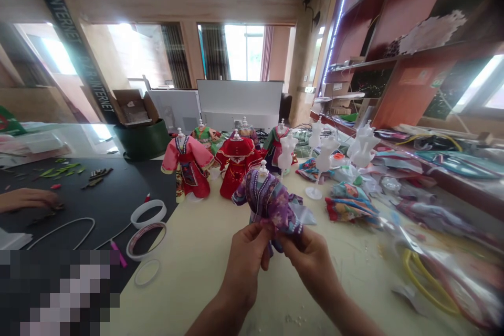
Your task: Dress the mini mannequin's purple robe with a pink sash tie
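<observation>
Both of my hands are on a small purple flowered doll robe worn by a mini white mannequin, whose neck knob shows at the top. My left hand pinches the robe's front near the waist, thumb and fingers pressed together. My right hand grips the lower edge of its sleeve side, just to the right. Behind it stand a red doll dress and a pink doll robe with a red skirt, each on a small mannequin. Bare white mannequins are at the right.
Folded colourful doll clothes and plastic bags lie on the right, beside scissors with yellow handles. Tape rolls rest at the left edge of the pale table. Another person's hand is on the dark table. A brown box stands behind.
</observation>
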`<state>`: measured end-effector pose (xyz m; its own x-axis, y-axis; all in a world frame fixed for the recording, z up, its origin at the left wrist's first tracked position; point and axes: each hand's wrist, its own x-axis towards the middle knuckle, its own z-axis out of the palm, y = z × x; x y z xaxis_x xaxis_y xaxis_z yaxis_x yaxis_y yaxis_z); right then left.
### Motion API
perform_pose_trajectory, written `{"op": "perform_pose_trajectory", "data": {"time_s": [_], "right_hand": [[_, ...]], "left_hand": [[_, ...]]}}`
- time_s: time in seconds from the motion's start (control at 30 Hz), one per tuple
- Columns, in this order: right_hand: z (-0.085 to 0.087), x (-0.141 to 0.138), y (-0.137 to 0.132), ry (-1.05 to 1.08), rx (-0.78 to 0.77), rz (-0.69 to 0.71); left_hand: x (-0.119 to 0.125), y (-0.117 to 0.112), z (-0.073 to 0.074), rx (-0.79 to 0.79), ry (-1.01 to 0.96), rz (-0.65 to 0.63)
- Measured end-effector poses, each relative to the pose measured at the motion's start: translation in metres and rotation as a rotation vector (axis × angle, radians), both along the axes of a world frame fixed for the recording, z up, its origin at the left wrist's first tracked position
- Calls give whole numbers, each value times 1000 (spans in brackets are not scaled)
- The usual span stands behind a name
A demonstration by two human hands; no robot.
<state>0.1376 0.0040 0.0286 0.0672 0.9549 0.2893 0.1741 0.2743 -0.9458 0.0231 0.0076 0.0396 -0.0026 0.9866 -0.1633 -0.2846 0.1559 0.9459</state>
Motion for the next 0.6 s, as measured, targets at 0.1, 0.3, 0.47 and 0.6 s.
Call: {"op": "perform_pose_trajectory", "data": {"time_s": [0.1, 0.3, 0.47, 0.6], "right_hand": [[1, 0, 0, 0, 13, 35], [18, 8, -7, 188, -163, 437], [21, 15, -3, 208, -32, 284], [14, 15, 5, 37, 78, 65]], "left_hand": [[1, 2, -1, -22, -25, 29], [-1, 1, -1, -39, -28, 38], [-4, 1, -2, -19, -52, 17], [-6, 2, -4, -22, -82, -1]]}}
